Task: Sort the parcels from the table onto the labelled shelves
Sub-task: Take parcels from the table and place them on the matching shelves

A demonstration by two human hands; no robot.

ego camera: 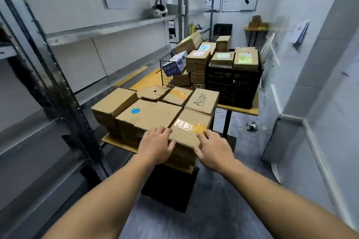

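Shelves (108,29), left of the taped parcel (189,128): likely destination. Left hand (157,146) grasps the parcel's left near edge, fingers on top, thumb in front. Right hand (213,151) mirrors it on the right, probably for a level lift. Parcel is brown card with glossy yellow tape, topping the near stack on the table (116,144).

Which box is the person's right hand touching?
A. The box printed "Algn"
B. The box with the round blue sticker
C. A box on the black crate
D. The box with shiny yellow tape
D: the right hand lays its fingers on the top of the box with shiny yellow tape at the near corner of the stack, with its thumb against the box's front face.
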